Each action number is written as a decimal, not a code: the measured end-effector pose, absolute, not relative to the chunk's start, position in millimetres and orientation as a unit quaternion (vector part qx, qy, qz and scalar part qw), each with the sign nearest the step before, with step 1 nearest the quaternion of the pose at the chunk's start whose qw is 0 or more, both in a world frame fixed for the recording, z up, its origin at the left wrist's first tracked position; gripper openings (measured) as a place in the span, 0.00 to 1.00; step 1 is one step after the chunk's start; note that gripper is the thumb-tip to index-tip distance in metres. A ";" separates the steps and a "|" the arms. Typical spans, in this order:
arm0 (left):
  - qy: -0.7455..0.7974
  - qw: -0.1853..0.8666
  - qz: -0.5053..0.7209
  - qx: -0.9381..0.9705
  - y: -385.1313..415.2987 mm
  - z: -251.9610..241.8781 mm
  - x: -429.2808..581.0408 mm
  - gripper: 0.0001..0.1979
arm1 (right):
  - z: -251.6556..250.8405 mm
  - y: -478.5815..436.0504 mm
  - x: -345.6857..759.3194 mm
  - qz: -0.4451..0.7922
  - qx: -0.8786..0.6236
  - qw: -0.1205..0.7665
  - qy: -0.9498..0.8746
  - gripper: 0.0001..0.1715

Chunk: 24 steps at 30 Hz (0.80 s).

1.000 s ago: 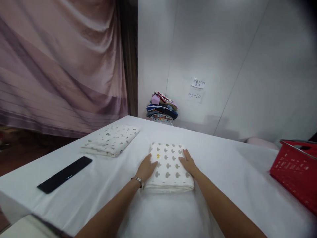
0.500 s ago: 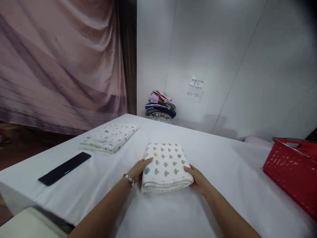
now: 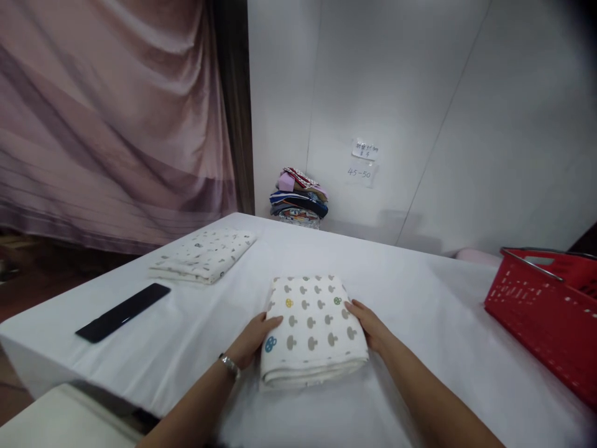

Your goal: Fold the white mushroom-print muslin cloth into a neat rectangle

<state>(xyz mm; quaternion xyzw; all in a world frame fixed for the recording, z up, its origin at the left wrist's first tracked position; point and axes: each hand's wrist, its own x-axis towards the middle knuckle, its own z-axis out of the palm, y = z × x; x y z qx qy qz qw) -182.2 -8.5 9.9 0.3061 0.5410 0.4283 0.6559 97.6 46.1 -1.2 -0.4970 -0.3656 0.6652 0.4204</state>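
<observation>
A folded white cloth (image 3: 310,330) with a print of grey mushrooms, and a few coloured ones, is between my hands over the white table. My left hand (image 3: 255,336), with a metal band at the wrist, grips its left edge, thumb on top. On the opposite edge my right hand (image 3: 368,320) is closed the same way, its fingers partly hidden under the fabric. The layered fold of the cloth faces me. Farther off to the left lies a second folded white cloth (image 3: 205,254) with a small dark print.
A flat black object (image 3: 124,312) rests near the left edge of the white-covered table (image 3: 410,373). At the right stands a red plastic basket (image 3: 541,311) with a metal handle. Behind the table is a stack of folded clothes (image 3: 299,198) against the wall. A pink curtain (image 3: 116,112) hangs at left.
The mushroom-print cloth and both hands have come somewhat closer to me and appear lower in view. The view has also shifted slightly. Both hands keep their hold.
</observation>
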 end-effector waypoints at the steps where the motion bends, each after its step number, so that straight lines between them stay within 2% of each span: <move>1: 0.542 0.654 0.430 0.306 -8.4 9.9 -182.1 0.22 | 1.4 48.3 92.5 0.659 -0.509 0.422 -0.359 0.50; 5: 0.537 0.660 0.422 0.312 -10.5 11.1 -182.9 0.22 | 30.2 34.6 69.7 0.527 -0.532 0.437 -0.497 0.47; 10: 0.459 0.737 0.381 0.319 -15.7 15.8 -187.9 0.24 | 74.5 -13.6 45.3 0.281 -0.430 0.420 -0.748 0.46; 14: 0.431 0.757 0.376 0.316 -19.1 15.9 -194.3 0.25 | 85.9 -37.9 38.9 0.213 -0.372 0.401 -0.809 0.44; 19: 0.415 0.764 0.395 0.296 -19.7 16.1 -197.9 0.26 | 82.1 -36.6 43.1 0.244 -0.376 0.420 -0.789 0.43; 24: 0.455 0.751 0.401 0.260 -18.0 17.8 -191.3 0.24 | 56.8 -3.3 76.5 0.482 -0.417 0.485 -0.598 0.49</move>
